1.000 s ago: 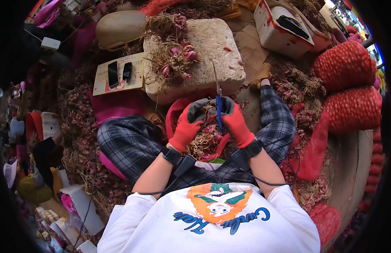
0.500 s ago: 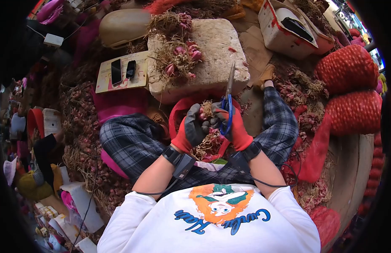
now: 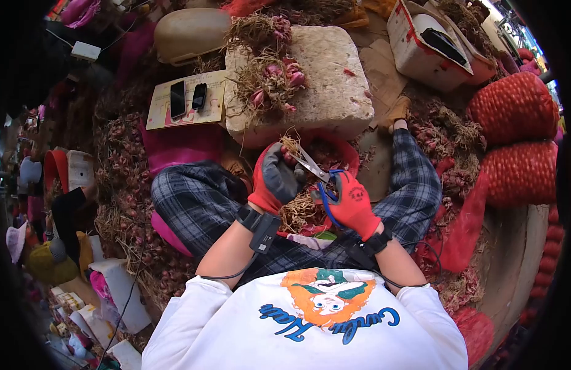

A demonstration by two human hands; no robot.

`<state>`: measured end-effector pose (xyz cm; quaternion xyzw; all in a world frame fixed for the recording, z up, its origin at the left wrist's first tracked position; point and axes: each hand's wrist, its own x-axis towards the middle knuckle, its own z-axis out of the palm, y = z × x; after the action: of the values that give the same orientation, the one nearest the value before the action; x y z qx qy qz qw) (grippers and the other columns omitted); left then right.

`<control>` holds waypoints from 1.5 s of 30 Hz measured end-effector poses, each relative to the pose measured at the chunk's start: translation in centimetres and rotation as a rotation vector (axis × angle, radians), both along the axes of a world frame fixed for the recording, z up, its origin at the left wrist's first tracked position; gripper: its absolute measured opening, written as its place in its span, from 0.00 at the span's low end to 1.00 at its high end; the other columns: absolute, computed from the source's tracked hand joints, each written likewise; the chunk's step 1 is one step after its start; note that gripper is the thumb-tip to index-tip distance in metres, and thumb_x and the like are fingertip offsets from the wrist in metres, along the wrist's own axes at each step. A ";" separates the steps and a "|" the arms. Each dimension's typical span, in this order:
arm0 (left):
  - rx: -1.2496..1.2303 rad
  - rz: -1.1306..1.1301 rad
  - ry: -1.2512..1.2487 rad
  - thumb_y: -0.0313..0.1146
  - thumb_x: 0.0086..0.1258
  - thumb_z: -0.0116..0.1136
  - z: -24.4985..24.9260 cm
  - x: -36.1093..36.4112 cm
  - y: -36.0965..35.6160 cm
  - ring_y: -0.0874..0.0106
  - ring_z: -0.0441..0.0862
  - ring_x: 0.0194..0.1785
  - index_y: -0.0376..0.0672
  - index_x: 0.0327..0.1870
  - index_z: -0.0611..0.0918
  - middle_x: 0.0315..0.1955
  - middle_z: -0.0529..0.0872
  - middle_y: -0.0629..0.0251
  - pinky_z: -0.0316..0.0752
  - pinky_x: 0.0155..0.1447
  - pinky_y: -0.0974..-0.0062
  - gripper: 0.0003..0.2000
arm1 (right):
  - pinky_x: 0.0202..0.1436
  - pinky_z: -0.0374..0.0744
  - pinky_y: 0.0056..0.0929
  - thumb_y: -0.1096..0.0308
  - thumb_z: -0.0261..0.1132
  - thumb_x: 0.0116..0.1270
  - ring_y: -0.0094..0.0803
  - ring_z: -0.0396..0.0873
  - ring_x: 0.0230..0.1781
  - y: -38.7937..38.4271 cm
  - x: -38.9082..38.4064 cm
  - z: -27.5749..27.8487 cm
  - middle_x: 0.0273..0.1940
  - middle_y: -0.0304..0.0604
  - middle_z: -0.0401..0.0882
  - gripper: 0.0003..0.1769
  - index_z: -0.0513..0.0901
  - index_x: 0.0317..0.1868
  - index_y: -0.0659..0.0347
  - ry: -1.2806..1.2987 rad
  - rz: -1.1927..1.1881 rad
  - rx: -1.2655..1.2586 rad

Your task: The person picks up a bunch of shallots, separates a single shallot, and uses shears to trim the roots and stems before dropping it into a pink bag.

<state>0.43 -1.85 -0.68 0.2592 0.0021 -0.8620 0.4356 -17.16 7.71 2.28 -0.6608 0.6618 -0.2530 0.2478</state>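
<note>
My left hand [image 3: 277, 176], in a red and grey glove, is closed around a small shallot [image 3: 290, 156] whose dry stem points up. My right hand [image 3: 352, 200], gloved the same way, grips the blue handles of the scissors [image 3: 314, 166]. Their metal blades point up and left, with the tips beside the stem at my left fingers. Below both hands, between my legs, lies a heap of shallots and dry trimmings [image 3: 299, 213] in a red container [image 3: 347, 157], partly hidden by my gloves.
Ahead stands a foam block [image 3: 334, 80] with shallot bunches [image 3: 276, 77] on its left side. Two phones [image 3: 178, 99] lie on a board [image 3: 154, 114] to its left. Red net sacks [image 3: 513, 108] are stacked right. Another person's arm [image 3: 69, 216] shows at far left.
The scissors have swung from pointing up to pointing left, their blades now at the shallot's stem. My right hand has moved down and right, away from my left hand. The view has shifted slightly.
</note>
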 end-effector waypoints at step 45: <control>-0.287 -0.103 -0.183 0.38 0.73 0.54 0.3 -0.4 1.3 0.77 0.75 0.46 0.46 0.46 0.76 0.40 0.77 0.72 0.73 0.53 0.71 0.09 | 0.37 0.78 0.36 0.49 0.68 0.59 0.44 0.82 0.33 1.0 -1.7 0.3 0.33 0.47 0.83 0.21 0.82 0.42 0.58 -0.399 -0.054 0.361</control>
<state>0.07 -0.50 -0.42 0.2715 -0.1739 -0.8475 0.4216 -18.90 8.76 2.55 -0.5251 0.6517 -0.2625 0.4802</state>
